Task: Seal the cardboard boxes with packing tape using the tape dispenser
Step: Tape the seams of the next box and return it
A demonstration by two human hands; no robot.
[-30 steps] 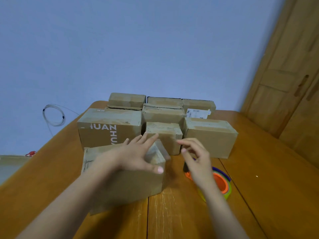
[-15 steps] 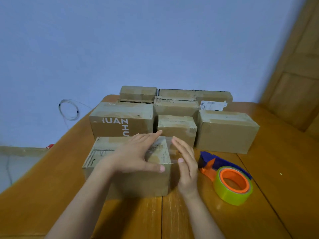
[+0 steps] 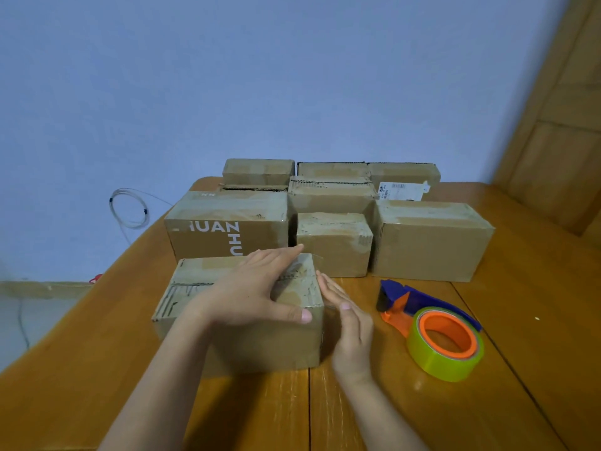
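Brown cardboard takes both palms: the left hand (image 3: 257, 288) lies flat on top of the nearest box (image 3: 240, 323), while the right hand (image 3: 349, 323), a second ago still reaching away, now smooths tape down its right end, fingers straight, gripping nothing. The tape dispenser (image 3: 432, 330) lies released on the counter (image 3: 520, 369), right of that box, suggesting this seal is nearly finished.

- A plain pale-blue wall (image 3: 260, 76) fills the far side.
- A wooden panelled door (image 3: 566, 131) stands at right.
- The orange-brown plank table (image 3: 406, 411) has rounded far corners.
- A looped white cable (image 3: 128, 208) hangs at left against the wall.
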